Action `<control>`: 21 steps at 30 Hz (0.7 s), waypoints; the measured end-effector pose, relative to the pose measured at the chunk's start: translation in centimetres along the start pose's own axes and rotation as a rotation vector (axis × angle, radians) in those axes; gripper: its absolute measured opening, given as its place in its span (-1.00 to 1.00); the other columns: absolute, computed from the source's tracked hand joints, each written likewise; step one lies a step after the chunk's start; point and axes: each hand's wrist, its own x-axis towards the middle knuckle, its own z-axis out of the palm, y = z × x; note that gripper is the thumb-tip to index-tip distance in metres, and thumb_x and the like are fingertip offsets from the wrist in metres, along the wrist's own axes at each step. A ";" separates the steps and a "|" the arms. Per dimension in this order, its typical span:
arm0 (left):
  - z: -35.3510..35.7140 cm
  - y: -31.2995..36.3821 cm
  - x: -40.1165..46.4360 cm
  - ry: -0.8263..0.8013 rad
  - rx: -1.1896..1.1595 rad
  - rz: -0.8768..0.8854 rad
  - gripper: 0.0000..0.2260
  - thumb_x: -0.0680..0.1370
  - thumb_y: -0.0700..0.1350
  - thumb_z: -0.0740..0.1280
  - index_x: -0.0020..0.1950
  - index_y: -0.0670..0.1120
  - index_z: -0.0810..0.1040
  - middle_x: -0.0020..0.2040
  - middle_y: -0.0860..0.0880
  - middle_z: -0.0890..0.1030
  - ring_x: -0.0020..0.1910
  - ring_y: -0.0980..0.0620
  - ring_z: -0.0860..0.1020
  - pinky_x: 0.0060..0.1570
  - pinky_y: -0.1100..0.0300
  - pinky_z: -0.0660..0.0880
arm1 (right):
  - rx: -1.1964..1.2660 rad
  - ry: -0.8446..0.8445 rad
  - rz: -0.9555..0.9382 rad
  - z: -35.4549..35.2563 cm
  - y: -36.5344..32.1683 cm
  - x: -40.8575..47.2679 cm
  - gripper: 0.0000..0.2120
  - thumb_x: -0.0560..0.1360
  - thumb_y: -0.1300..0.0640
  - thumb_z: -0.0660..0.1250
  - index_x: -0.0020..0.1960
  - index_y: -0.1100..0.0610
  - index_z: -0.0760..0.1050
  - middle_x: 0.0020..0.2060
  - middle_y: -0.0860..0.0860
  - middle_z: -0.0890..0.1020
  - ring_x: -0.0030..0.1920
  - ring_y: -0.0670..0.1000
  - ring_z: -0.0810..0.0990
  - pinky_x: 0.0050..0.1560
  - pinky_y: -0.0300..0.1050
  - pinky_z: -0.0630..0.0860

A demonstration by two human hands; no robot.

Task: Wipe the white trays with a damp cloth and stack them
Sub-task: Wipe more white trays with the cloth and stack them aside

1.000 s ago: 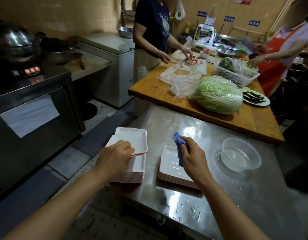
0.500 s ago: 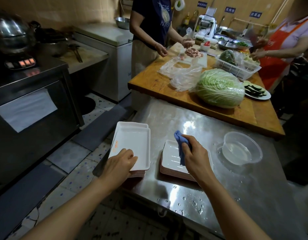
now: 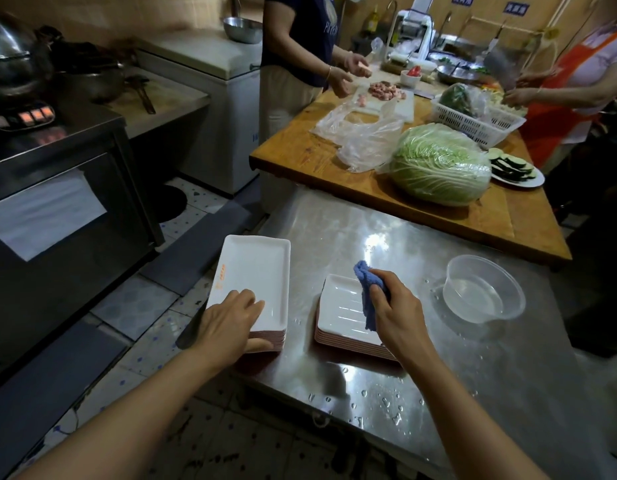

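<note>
Two stacks of white trays stand on the wet steel table (image 3: 438, 358). The left stack (image 3: 255, 271) sits at the table's left edge; my left hand (image 3: 230, 322) rests on its near end, fingers on the top tray and thumb against the side of the stack. The right stack (image 3: 341, 306) is lower. My right hand (image 3: 393, 306) hovers over its near right part, fingers closed around a bunched blue cloth (image 3: 365, 292) that hangs down onto the top tray.
A clear plastic bowl of water (image 3: 483, 292) stands right of the stacks. Behind is a wooden table (image 3: 334, 161) with a cabbage (image 3: 438, 164), plastic bags, a white basket and a plate of sliced vegetables. Two people work there. A dark steel counter (image 3: 57, 174) is at left.
The top tray, tilted under my left hand a second ago, now lies flat and squared on the left stack. My right hand with the cloth has stayed over the right stack.
</note>
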 end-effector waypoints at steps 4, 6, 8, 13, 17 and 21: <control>-0.3 1.2 1.0 -0.040 0.092 -0.083 -0.46 0.47 0.37 0.12 0.19 -0.02 0.44 0.17 0.02 0.41 0.12 0.01 0.36 -0.19 0.15 0.31 | 0.013 0.015 0.022 -0.8 0.9 0.4 -0.75 0.60 0.18 0.14 0.23 0.07 0.48 -0.09 -0.06 0.57 -0.22 -0.22 0.51 -0.28 -0.53 0.34; -0.8 2.7 2.0 0.031 0.039 -0.115 -0.48 0.50 0.34 0.11 0.19 -0.03 0.47 0.17 0.01 0.43 0.14 0.00 0.37 -0.18 0.15 0.33 | 0.022 0.028 0.036 -1.3 1.5 0.5 -0.75 0.59 0.20 0.15 0.22 0.08 0.49 -0.07 -0.05 0.58 -0.25 -0.29 0.52 -0.27 -0.55 0.34; -1.4 4.7 3.2 0.113 -0.077 -0.100 -0.53 0.52 0.26 0.18 0.24 -0.04 0.46 0.18 -0.01 0.45 0.16 -0.02 0.39 -0.11 0.11 0.40 | 0.031 0.054 0.043 -1.9 2.1 0.7 -0.74 0.59 0.23 0.15 0.21 0.09 0.50 -0.08 -0.05 0.57 -0.24 -0.40 0.50 -0.27 -0.56 0.33; -0.3 10.0 7.3 0.033 -0.432 -0.201 -0.62 0.52 0.03 0.31 0.26 -0.11 0.39 0.21 -0.08 0.46 0.16 -0.11 0.46 0.02 0.08 0.42 | 0.038 0.096 0.086 -3.7 4.0 0.9 -0.73 0.59 0.22 0.15 0.20 0.04 0.51 -0.16 -0.23 0.53 -0.19 -0.39 0.50 -0.22 -0.58 0.32; 2.9 11.0 9.5 -0.209 -0.500 -0.383 -0.59 0.53 0.02 0.29 0.29 -0.17 0.36 0.26 -0.16 0.44 0.18 -0.16 0.47 0.07 0.06 0.42 | 0.040 0.122 0.127 -5.2 6.0 0.7 -0.73 0.59 0.21 0.15 0.21 0.03 0.51 -0.02 -0.16 0.55 -0.10 -0.21 0.54 -0.17 -0.59 0.32; 4.6 11.0 9.8 -0.157 -0.486 -0.408 -0.79 0.51 -0.11 0.30 0.10 -0.16 0.48 0.06 -0.14 0.58 -0.01 -0.14 0.55 -0.03 0.03 0.52 | 0.079 0.127 0.163 -6.6 7.3 0.4 -0.73 0.59 0.20 0.15 0.18 -0.05 0.50 0.02 -0.24 0.52 -0.04 -0.27 0.49 -0.10 -0.60 0.33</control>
